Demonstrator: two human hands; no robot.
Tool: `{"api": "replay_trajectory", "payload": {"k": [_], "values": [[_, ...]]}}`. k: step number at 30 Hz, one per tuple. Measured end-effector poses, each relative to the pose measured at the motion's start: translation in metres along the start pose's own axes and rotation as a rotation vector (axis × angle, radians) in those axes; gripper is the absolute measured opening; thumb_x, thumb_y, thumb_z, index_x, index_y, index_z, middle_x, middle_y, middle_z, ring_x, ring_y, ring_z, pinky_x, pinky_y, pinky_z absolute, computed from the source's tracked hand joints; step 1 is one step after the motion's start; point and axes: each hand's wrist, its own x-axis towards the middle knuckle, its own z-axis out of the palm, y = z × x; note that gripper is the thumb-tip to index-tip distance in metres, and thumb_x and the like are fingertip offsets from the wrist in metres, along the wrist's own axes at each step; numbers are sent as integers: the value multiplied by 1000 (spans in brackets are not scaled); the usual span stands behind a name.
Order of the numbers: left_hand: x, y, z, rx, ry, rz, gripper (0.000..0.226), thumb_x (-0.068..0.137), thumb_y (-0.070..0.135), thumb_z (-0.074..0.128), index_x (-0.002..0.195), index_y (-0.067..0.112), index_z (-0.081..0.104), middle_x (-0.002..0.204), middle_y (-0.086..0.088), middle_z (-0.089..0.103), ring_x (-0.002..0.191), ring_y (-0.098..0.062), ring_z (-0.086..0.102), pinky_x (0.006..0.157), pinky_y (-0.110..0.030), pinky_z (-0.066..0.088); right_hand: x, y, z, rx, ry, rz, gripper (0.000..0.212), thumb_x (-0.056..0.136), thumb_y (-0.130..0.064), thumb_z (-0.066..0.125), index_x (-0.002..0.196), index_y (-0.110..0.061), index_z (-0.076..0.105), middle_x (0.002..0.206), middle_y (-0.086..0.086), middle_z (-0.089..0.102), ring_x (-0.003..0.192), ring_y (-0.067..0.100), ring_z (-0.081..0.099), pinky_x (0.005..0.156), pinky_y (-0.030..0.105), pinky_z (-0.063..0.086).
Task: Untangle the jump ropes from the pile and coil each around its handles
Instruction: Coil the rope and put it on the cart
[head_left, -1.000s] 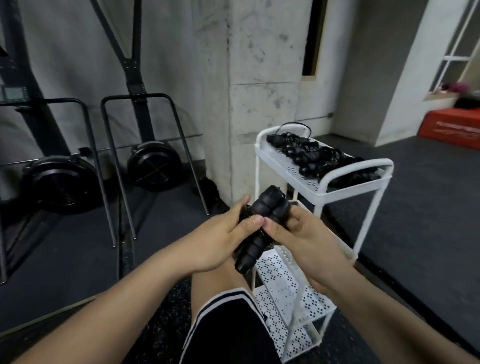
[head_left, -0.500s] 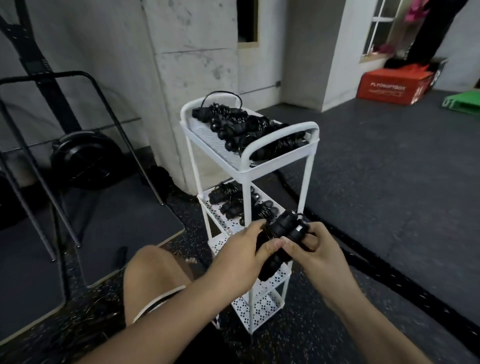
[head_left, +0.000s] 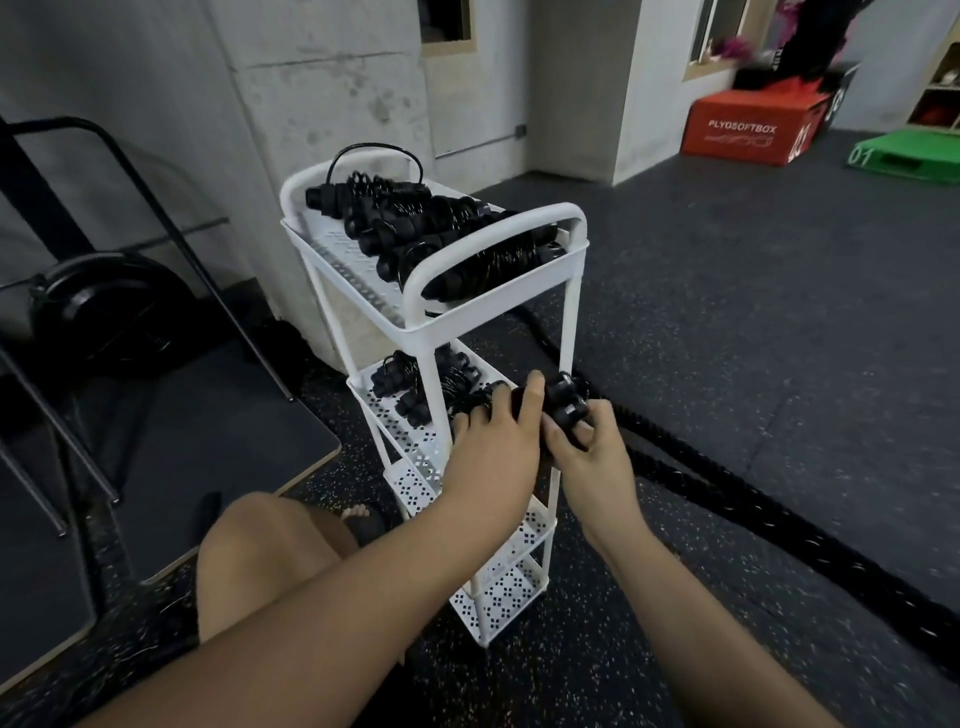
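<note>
- Left hand (head_left: 491, 447): back to the camera, fingers (head_left: 532, 395) curled over a coiled jump rope (head_left: 563, 402) and gripping it.
- Right hand (head_left: 597, 460): fingers bent, pinching the same bundle from below and from the right.
- The bundle is black handles with cord wound round them. It is held in the air just in front of the front right post of the white cart (head_left: 571, 312), at middle-shelf height.
- Top shelf: a row of coiled black ropes (head_left: 447, 234) lying side by side, with one loose loop standing up at the far end.
- Middle shelf: more black ropes (head_left: 415, 387), partly hidden by a post and the left hand; can't tell how tidy they are.
- Floor: a thick black battle rope (head_left: 727, 499) runs from behind the cart toward the lower right.
- Far right: a red plyo box (head_left: 753, 130) with a green box (head_left: 904, 156) beside it.
- The person's bare knee (head_left: 260, 545) is left of the cart, and a sandalled foot (head_left: 358, 519) is near its base.
</note>
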Motion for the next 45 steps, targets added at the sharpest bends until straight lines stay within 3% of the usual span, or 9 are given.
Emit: {"api": "replay_trajectory", "payload": {"k": [3, 14, 18, 22, 27, 32, 36, 40, 45], "values": [[8, -1, 10, 7, -90, -82, 93, 100, 15, 61, 167, 16, -4, 161, -22, 31, 129, -43, 56, 109, -52, 42, 12, 12, -3, -181, -22, -27, 7, 104, -40, 70, 106, -34, 67, 101, -16, 75, 94, -3, 70, 80, 27, 52], [31, -9, 29, -38, -240, -209, 71, 98, 27, 72, 152, 0, 35, 149, -13, 30, 129, -33, 46, 97, -41, 49, 32, 43, 1, -373, 66, -171, 24, 96, -14, 80, 109, -29, 66, 101, -8, 65, 91, 2, 65, 80, 24, 54], [36, -11, 33, -42, -268, -203, 78, 99, 27, 71, 157, 1, 26, 150, -15, 42, 131, -35, 51, 100, -42, 50, 33, 51, 4, -549, 6, -365, 15, 98, -7, 74, 104, -20, 78, 105, -10, 63, 93, 4, 65, 84, 21, 54], [29, -9, 32, 42, -243, -139, 53, 101, 26, 64, 142, 11, 33, 141, -14, 55, 125, -38, 57, 96, -45, 44, 35, 55, 3, -657, -21, -343, 18, 98, -5, 69, 108, -16, 79, 109, -13, 61, 89, 8, 65, 82, 33, 59], [27, -7, 31, 236, -361, -94, 54, 100, 19, 56, 147, 12, 31, 161, -18, 36, 136, -39, 45, 104, -47, 35, 32, 49, 6, -836, -121, -271, 30, 101, -6, 58, 122, -16, 78, 122, -11, 64, 99, 17, 68, 79, 44, 60], [25, -5, 26, 229, -344, -50, 80, 105, 24, 54, 167, 5, 7, 176, -21, 0, 156, -42, 18, 123, -49, 23, 26, 35, 4, -758, -57, -243, 29, 99, -5, 61, 112, -23, 80, 114, -13, 66, 96, 12, 66, 81, 35, 57], [6, -8, 13, 52, -228, 21, 85, 102, 15, 57, 168, 5, 6, 176, -19, 1, 161, -37, 12, 129, -48, 24, 19, 16, 3, -637, -14, -260, 27, 98, -5, 65, 107, -27, 78, 103, -16, 66, 93, 2, 65, 83, 26, 55], [-30, -26, -4, -260, -88, 55, 44, 99, 15, 61, 141, 17, 48, 136, -7, 56, 119, -31, 61, 88, -37, 52, 2, -18, 9, -507, 23, -323, 16, 99, -11, 71, 104, -26, 71, 100, -14, 69, 98, -2, 64, 81, 10, 49], [-82, -72, -46, -358, 43, -60, 19, 99, 45, 63, 114, 33, 64, 89, 12, 69, 75, -12, 68, 68, -34, 58, -38, -70, 38, -364, -73, -403, 15, 97, -21, 75, 92, -27, 63, 84, -14, 66, 86, 12, 66, 75, 25, 54]]}}
